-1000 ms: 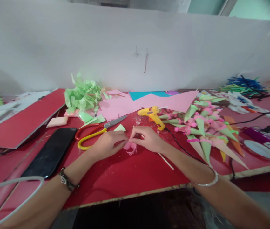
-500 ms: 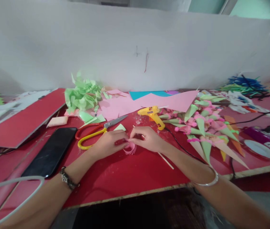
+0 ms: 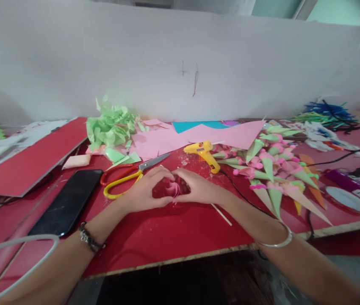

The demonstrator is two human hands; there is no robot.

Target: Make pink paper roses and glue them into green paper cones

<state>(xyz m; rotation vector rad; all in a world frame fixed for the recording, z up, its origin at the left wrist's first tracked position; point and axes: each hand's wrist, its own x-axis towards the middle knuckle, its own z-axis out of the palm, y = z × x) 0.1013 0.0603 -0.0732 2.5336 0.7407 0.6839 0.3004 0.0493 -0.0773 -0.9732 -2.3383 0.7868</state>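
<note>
Both hands are curved into a ring on the red tabletop around a small piece of curled pink paper (image 3: 173,189). My left hand (image 3: 145,190) comes from the left, its thumb touching the paper's near edge. On the other side my right hand (image 3: 199,186) meets it, thumb at the same edge and fingers curled over the far side. The fingertips partly hide the paper. A thin pale stick (image 3: 222,214) lies below my right wrist. Scissors (image 3: 126,182) with red and yellow handles rest left of my left hand. A yellow glue gun (image 3: 203,154) lies beyond my right hand.
A black phone (image 3: 67,203) lies at left, near a red board (image 3: 37,156). Green paper scraps (image 3: 112,127) and a pink sheet (image 3: 167,142) are at the back. Paper cones (image 3: 272,169) pile up at right, beside a white dish (image 3: 347,199) and a purple power strip (image 3: 351,184).
My fingers have gone from pinching the top of the pink paper to curving around it, thumbs now at its near edge. The scissors, glue gun and phone stay put.
</note>
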